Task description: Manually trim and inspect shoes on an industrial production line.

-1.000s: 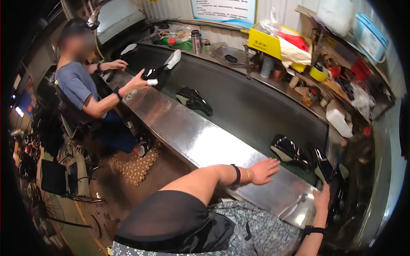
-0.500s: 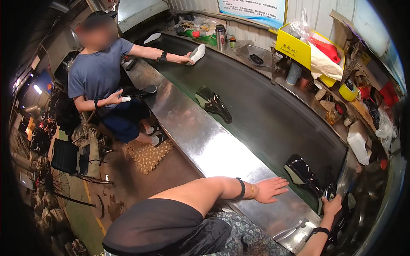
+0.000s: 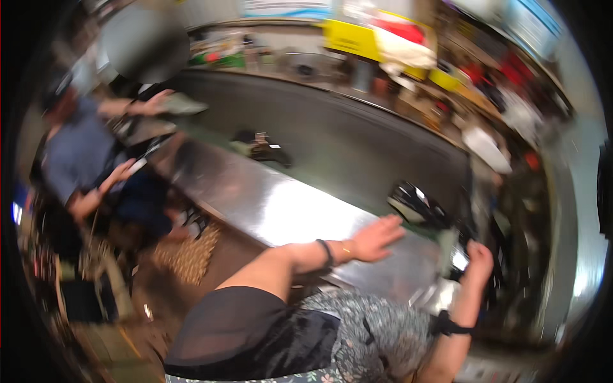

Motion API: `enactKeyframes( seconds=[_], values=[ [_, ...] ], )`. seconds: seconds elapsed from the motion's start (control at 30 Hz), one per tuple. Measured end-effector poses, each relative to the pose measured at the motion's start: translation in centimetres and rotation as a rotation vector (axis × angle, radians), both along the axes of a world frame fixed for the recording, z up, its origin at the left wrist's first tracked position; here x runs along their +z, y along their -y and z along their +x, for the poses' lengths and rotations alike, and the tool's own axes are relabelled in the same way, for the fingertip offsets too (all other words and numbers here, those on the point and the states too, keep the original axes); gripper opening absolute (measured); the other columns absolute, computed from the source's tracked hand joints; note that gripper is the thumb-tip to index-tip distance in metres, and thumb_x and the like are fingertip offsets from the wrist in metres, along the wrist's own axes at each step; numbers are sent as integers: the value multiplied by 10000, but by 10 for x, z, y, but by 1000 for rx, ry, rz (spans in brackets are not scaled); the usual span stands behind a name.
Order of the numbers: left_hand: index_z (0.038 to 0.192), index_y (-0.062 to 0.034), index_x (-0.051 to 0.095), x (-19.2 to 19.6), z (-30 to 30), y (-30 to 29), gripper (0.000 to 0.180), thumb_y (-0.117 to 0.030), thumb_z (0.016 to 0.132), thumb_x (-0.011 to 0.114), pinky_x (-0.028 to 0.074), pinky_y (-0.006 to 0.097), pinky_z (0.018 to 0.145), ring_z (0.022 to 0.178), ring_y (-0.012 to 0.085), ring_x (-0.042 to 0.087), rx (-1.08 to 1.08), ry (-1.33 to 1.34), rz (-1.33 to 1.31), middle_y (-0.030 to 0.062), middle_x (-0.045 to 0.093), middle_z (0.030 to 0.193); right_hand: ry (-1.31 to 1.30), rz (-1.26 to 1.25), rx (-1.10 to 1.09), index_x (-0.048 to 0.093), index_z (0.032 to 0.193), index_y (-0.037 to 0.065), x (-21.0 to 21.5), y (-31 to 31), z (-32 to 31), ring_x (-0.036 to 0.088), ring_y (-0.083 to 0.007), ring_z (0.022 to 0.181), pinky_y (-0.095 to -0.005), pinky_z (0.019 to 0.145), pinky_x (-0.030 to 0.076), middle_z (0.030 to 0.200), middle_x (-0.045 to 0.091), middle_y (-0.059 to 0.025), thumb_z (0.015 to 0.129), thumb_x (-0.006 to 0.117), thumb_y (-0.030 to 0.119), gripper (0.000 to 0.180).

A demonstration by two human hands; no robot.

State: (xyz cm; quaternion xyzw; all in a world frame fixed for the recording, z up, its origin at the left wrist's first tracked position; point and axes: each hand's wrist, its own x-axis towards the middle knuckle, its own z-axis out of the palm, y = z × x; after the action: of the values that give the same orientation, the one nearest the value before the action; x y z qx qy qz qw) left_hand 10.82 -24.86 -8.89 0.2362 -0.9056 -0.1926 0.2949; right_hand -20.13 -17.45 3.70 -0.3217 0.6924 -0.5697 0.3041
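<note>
My left hand (image 3: 378, 239) is over the shiny metal ledge (image 3: 242, 198) along the dark belt, fingers stretched out and holding nothing. My right hand (image 3: 480, 260) is closed at the right end of the belt, beside dark, glossy shapes; blur hides what its fingers hold, if anything. A black glossy shoe (image 3: 420, 203) with a pale sole lies on the belt just beyond my hands. Farther left along it is another dark shoe (image 3: 263, 148). Near my right wrist, crumpled clear plastic (image 3: 440, 295) lies at the ledge's end.
Across the ledge at the left, a person in a blue shirt (image 3: 80, 140) holds a pale shoe-shaped piece (image 3: 185, 105) over the belt (image 3: 345, 137). Along the far side stand a yellow box (image 3: 351, 39) and a white plastic container (image 3: 485, 149). A patterned mat (image 3: 185, 255) covers part of the floor.
My view has swung right and blurred, so the scene sits farther left. My right hand, earlier with fingers round a black shoe, is now curled more like a fist. My left hand stays stretched out.
</note>
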Motion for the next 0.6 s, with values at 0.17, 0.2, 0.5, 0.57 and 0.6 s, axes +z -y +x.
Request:
enactKeyframes(
  seconds=[0.17,0.2,0.5,0.57,0.6],
  values=[
    [1418,-24,380,48,18,-67,729,-419,856,625,201,528,1139,1399,461,242,-141,-424,282,275,280,1497,531,-91,-77,608,929,104,-54,-69,146,555,-117,760,-255,671,445,824,606,-5,899,606,136,45],
    [1394,-25,425,66,23,-78,686,-442,874,591,210,525,1137,1384,445,299,-197,-373,219,253,354,1472,607,0,-107,615,947,74,-58,-74,172,562,-118,745,-253,663,452,793,611,-14,870,568,31,100],
    [1191,-10,604,67,-21,-99,435,-260,839,659,233,538,1104,1229,384,489,-288,107,-34,147,611,1244,9,-17,-58,628,1063,18,-10,-241,62,582,-86,756,-264,676,494,867,646,-31,894,657,124,201],
    [1251,-10,564,73,-10,-100,489,-276,850,651,208,555,1113,1249,424,444,-286,146,-34,174,562,1298,-343,23,-252,655,1025,36,40,-312,15,631,-145,757,-294,697,511,865,662,-66,872,669,127,178],
    [1288,2,529,74,-3,-100,530,-278,853,648,186,565,1122,1275,432,415,-287,166,-19,195,525,1336,-500,71,-380,655,1020,28,67,-347,0,635,-150,760,-305,701,515,873,666,-79,882,658,142,179]
  ],
)
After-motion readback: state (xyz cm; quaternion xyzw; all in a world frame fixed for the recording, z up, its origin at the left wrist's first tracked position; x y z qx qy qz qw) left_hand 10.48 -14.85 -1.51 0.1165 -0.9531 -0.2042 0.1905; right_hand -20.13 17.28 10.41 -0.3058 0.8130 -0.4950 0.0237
